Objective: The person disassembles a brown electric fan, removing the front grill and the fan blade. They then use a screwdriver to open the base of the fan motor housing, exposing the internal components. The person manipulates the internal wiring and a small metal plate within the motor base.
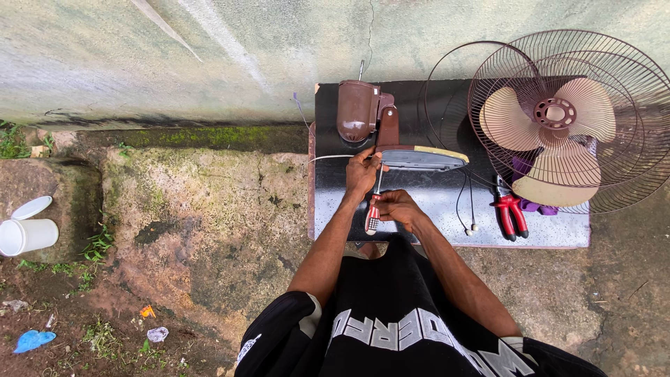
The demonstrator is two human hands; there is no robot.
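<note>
Black shirt (391, 328) nearest. Left hand (361, 172) fingers pinch the screwdriver (375, 206) shaft against the fan base (422, 158). Right hand (398, 207) wraps its red handle. Screwdriver stands mid-board (447, 209); brown motor housing (357, 110) far. Right: red pliers (510, 211), fan blade (551, 136) in grille (614, 174).

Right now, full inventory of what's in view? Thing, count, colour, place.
fan body: 1, brown, far end of the board, by the wall
fan base: 1, grey with cream edge, on the board under the left hand
board: 1, dark, on the ground
screwdriver: 1, red and white handle, tip up toward the fan base
pliers: 1, red handles, on the board
fan guards: 2, brown wire, right end of the board
fan blade: 1, beige, on a guard
cup: 1, white, on its side, far left
left hand: on the fan base
right hand: grips the screwdriver
</note>
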